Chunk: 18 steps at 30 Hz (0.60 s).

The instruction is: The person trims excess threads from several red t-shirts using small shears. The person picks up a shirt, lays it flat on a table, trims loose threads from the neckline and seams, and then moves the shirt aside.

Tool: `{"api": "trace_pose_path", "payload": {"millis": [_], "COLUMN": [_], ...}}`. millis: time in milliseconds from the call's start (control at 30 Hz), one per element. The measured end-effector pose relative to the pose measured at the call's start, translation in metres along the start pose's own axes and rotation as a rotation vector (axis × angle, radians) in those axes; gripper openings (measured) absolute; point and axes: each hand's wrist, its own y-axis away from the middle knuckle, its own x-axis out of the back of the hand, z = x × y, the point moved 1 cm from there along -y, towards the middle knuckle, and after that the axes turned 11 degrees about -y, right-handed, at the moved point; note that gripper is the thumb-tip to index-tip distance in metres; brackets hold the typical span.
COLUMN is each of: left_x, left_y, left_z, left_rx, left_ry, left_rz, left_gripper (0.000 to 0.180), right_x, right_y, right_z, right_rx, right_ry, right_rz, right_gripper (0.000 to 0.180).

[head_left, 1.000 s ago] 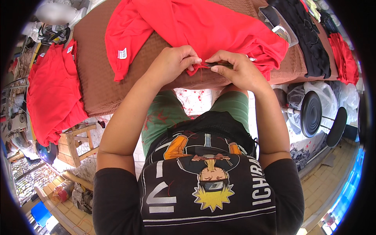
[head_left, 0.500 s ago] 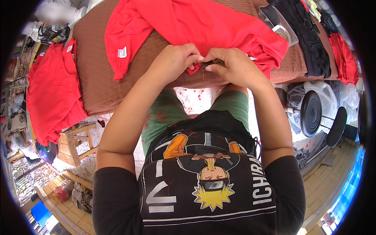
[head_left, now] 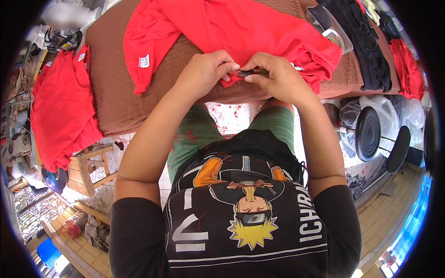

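Both hands meet at 12 o'clock in the head view, near the surface's (head_left: 109, 69) close edge. The left hand (head_left: 209, 69) is closed in a pinch, thumb against forefinger, on a small fold of red cloth (head_left: 226, 84). The right hand (head_left: 279, 76) is closed around a slim dark tool (head_left: 249, 72), whose tip points toward 9 o'clock and ends at or just beside the fold; how far its blades are parted cannot be told. Little has changed in the last second: both hands have crept slightly farther toward 12 o'clock, with cloth and tool held as before. I judge the close work is at the same spot and unfinished. The larger red garment (head_left: 259, 32) lies just beyond, from 11 to 1 o'clock; whether the fold belongs to it cannot be told.
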Motion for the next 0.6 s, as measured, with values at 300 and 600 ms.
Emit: {"api": "trace_pose_path", "payload": {"millis": [300,600], "left_x": [0.001,0.077], "left_y": [0.004,0.049], "left_z": [-0.001,0.008], "left_rx": [0.012,-0.008], "left_ry": [0.085,0.042], "left_rz": [0.027,-0.211], "left_gripper": [0.02,0.024], "right_x": [-0.009,0.019], "right_y": [-0.003,0.005], "right_z": [-0.006,-0.012], "right_rx": [0.004,-0.033], "right_ry": [0.075,-0.003], "right_rz": [0.028,0.193], "right_gripper": [0.018,0.021]}}
